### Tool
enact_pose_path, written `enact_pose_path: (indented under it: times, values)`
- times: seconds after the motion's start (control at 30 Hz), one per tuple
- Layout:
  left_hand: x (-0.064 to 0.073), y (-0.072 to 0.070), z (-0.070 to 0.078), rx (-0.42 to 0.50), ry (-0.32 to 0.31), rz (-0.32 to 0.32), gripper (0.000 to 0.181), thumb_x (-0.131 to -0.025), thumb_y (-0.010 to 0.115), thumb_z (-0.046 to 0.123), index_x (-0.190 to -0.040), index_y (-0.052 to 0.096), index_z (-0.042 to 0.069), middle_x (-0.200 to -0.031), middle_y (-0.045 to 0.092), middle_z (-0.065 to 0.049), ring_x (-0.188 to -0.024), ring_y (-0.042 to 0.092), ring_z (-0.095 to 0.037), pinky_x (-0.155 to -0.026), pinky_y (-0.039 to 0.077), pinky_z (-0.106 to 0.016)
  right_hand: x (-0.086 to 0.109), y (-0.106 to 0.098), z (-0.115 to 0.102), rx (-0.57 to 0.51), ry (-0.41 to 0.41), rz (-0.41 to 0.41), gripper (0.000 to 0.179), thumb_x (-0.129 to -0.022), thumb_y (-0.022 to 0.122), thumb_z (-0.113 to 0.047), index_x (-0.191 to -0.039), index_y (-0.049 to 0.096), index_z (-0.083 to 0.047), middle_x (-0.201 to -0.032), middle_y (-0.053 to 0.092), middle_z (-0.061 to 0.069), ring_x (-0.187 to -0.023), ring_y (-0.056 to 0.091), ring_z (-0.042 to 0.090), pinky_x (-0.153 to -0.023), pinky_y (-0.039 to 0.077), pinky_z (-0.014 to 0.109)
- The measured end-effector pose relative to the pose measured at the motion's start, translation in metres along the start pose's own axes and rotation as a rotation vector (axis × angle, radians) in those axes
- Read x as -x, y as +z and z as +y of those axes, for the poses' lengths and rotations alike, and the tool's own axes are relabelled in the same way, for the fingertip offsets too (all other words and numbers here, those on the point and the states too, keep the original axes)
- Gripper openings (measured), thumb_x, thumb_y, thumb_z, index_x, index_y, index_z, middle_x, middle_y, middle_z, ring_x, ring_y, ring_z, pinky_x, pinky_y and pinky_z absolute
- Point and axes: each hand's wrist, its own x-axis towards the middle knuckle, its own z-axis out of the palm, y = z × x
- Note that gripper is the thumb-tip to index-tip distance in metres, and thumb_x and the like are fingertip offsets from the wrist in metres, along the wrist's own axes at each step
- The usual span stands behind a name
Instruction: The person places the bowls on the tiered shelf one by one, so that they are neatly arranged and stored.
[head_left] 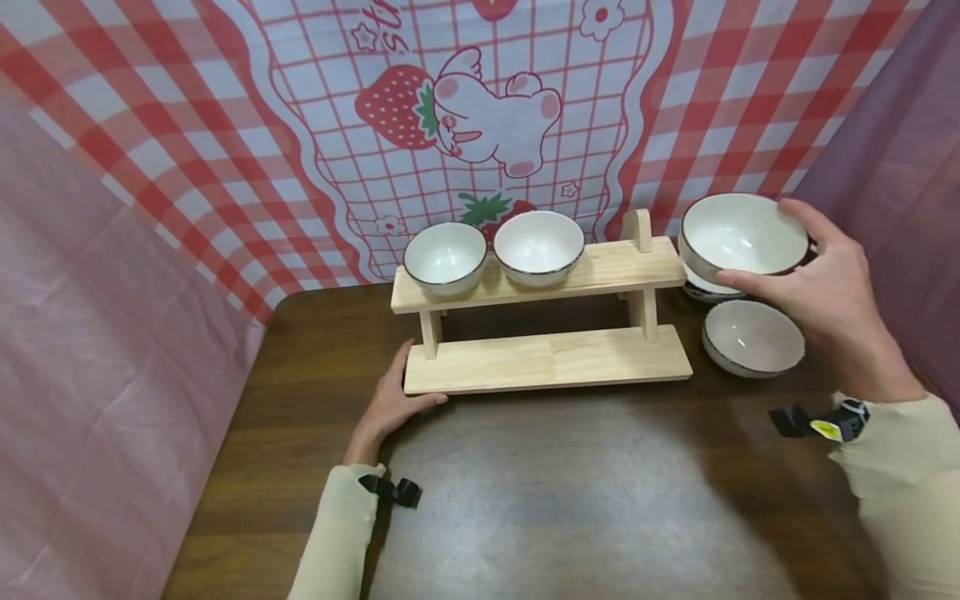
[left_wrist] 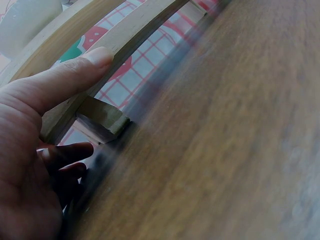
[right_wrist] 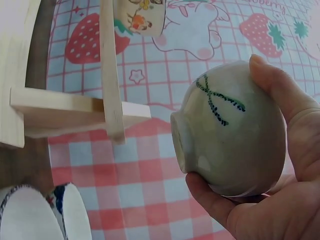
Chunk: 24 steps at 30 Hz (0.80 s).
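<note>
My right hand [head_left: 836, 292] grips a white bowl [head_left: 742, 233] with a dark rim, thumb and fingers on opposite sides. The right wrist view shows its outer wall with a green crossed-branch pattern. It is held in the air just right of a two-tier wooden shelf [head_left: 547, 360]. On the shelf's upper board, toward the left, sit two more white bowls, a left bowl [head_left: 446, 257] and a right bowl [head_left: 538, 246]. My left hand [head_left: 392, 404] holds the left end of the lower board, thumb along its front edge and fingers round behind.
Right of the shelf, a bowl [head_left: 752, 340] stands on the brown table [head_left: 570, 492]. Behind it, another bowl [head_left: 703, 289] is mostly hidden under the held one. A red checked strawberry cloth [head_left: 480, 108] hangs behind the shelf, with pink drapes [head_left: 112, 333] at the sides.
</note>
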Motion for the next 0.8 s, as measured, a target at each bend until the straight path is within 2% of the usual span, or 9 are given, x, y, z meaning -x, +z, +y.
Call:
enact_pose_path:
  times: [0.13, 0.37, 0.67, 0.8]
  values:
    - [0.000, 0.000, 0.000, 0.000, 0.000, 0.003, 0.113, -0.075, 0.090, 0.026, -0.161, 0.017, 0.017, -0.162, 0.034, -0.013, -0.149, 0.034, -0.034, -0.121, 0.029, -0.056, -0.001, 0.006, -0.005, 0.002, -0.015, -0.023, 0.094, -0.072, 0.090, -0.032, -0.153, 0.043, -0.025, -0.140, 0.050, 0.013, -0.101, 0.041, -0.003, -0.078, 0.032, 0.012]
    - [0.000, 0.000, 0.001, -0.004, 0.008, 0.013, 0.113, -0.073, 0.090, 0.023, -0.161, 0.019, 0.016, -0.160, 0.037, -0.014, -0.147, 0.037, -0.034, -0.121, 0.029, -0.056, -0.005, 0.018, -0.012, -0.016, -0.018, -0.097, 0.096, -0.076, 0.088, -0.031, -0.156, 0.037, -0.018, -0.147, 0.042, 0.020, -0.113, 0.041, 0.021, -0.073, 0.035, 0.009]
    - [0.001, -0.001, 0.001, -0.004, 0.004, 0.007, 0.114, -0.073, 0.090, 0.025, -0.161, 0.018, 0.017, -0.161, 0.037, -0.013, -0.148, 0.036, -0.034, -0.121, 0.030, -0.056, -0.007, 0.032, -0.020, -0.047, -0.023, -0.138, 0.099, -0.075, 0.089, -0.032, -0.156, 0.035, -0.018, -0.155, 0.040, 0.021, -0.123, 0.039, 0.030, -0.080, 0.034, 0.015]
    - [0.001, -0.001, 0.002, -0.001, 0.003, 0.009, 0.115, -0.073, 0.091, 0.026, -0.161, 0.018, 0.017, -0.161, 0.035, -0.013, -0.148, 0.035, -0.034, -0.121, 0.029, -0.056, -0.010, 0.041, -0.024, -0.064, -0.033, -0.152, 0.099, -0.074, 0.089, -0.032, -0.156, 0.035, -0.017, -0.154, 0.040, 0.021, -0.124, 0.040, 0.030, -0.079, 0.036, 0.014]
